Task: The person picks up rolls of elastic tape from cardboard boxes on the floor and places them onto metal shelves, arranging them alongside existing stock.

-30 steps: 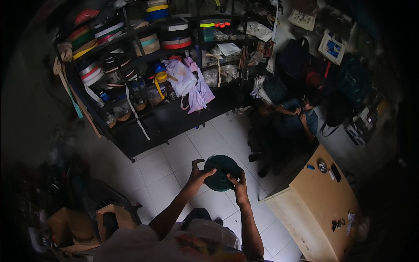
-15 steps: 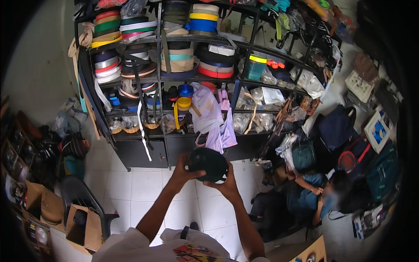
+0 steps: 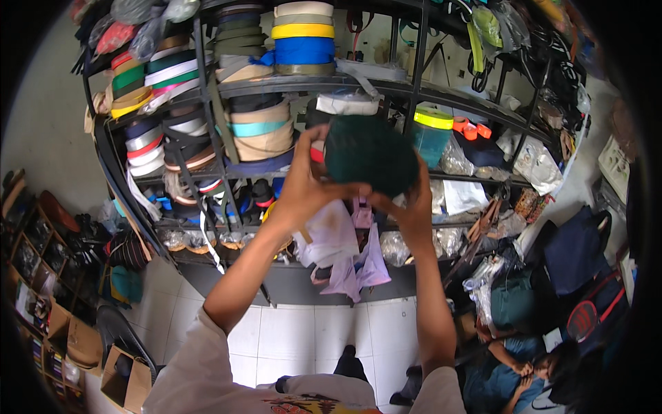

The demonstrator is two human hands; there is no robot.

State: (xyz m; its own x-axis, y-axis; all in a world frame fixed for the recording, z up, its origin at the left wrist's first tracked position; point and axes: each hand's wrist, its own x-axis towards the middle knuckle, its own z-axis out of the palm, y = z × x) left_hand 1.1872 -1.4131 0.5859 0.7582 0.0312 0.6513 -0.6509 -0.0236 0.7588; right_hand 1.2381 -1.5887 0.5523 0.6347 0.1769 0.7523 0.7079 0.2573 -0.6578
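Since the earlier frames the dark green roll (image 3: 370,164) has risen from waist height over the floor tiles to shelf height, and the view has tilted up with it. The roll now sits just above picture centre, in front of the middle tier of the black metal shelving rack (image 3: 441,96). It is round, matte, fuzzy-looking, like wound webbing or tape. The left hand (image 3: 303,185) grasps it from 9 o'clock, thumb under the lower edge; the right hand (image 3: 412,210) cups it from 5 o'clock, fingers curled on the rim. Both forearms reach up from 6 o'clock. Behind it, at 12 o'clock, a white roll (image 3: 347,103) lies flat on the shelf edge. At 9 to 11 o'clock, tightly stacked spools of ribbon (image 3: 258,127) in tan, teal, black, yellow and blue leave little free shelf room. At 3 o'clock, a teal tub with a yellow lid (image 3: 432,131). At 6 o'clock, pale lilac cloth bags (image 3: 345,248) hang below. White floor tiles (image 3: 303,331) show open space at 6 o'clock; a seated person (image 3: 524,359) at 4 o'clock.
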